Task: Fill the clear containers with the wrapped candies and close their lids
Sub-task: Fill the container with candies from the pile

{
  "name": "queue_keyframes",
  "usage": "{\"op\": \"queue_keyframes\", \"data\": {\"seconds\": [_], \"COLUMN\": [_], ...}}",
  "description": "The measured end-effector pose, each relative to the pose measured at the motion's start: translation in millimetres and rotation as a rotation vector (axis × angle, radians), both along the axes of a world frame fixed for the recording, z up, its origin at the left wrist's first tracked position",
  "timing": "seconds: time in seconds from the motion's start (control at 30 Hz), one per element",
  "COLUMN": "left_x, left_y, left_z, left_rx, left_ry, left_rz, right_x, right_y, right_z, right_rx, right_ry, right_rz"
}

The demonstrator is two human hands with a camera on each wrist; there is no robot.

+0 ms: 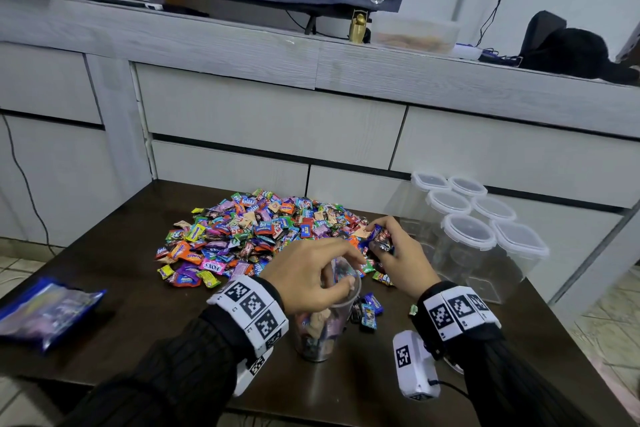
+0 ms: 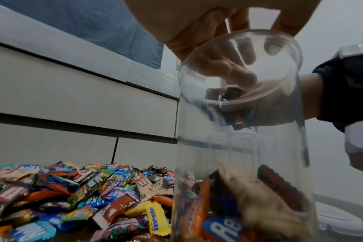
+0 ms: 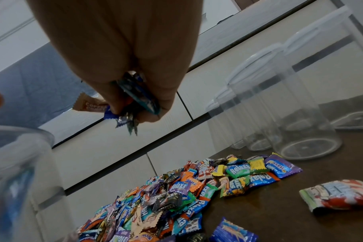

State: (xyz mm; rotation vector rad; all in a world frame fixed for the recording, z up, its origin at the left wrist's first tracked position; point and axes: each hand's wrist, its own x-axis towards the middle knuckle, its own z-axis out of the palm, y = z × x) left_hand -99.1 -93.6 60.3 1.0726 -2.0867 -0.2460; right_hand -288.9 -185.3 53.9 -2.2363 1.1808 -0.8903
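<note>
At a dark wooden table [image 1: 145, 291], my left hand [image 1: 311, 276] grips the rim of an open clear container [image 1: 322, 329], fingers curled over its mouth from above; the container stands upright near the table's front edge and is partly filled with wrapped candies. My right hand [image 1: 398, 253] is closed around a small bunch of candies [image 1: 381, 236], held above the right edge of the candy pile [image 1: 263, 232]; in the right wrist view the wrappers poke out below my curled fingers [image 3: 151, 104]. The pile spreads across the middle of the table, just behind the open container. A few loose candies [image 1: 369, 310] lie just to the right of the container. Six empty lidded containers [image 1: 478, 236] stand clustered at the table's right rear corner, lids on. A blue candy bag [image 1: 48, 312] lies flat on the table's left side, well apart from the pile. Behind the table runs a pale cabinet [image 1: 270, 114] with drawers.
</note>
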Motion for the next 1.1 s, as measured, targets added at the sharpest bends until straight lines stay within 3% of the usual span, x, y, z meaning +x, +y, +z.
{"op": "queue_keyframes", "data": {"seconds": [0.23,0.47,0.6,0.9,1.1], "left_x": [8,19,21,23,21], "left_y": [-1,-3,-5,-9,-7], "left_z": [-14,-33,-42,-47,-42], "left_rx": [-0.007,0.392,0.445,0.397,0.413], "left_ry": [0.047,0.296,0.361,0.316,0.313], "left_rz": [0.146,0.066,0.045,0.135,0.075], "right_x": [1,26,44,48,49], "right_y": [4,28,43,54,53], "right_z": [12,27,20,9,12], "right_rx": [-0.018,-0.026,-0.01,-0.153,-0.16], "right_ry": [-0.076,-0.293,-0.341,0.032,0.258], "right_rz": [0.013,0.077,0.193,0.336,0.411]}}
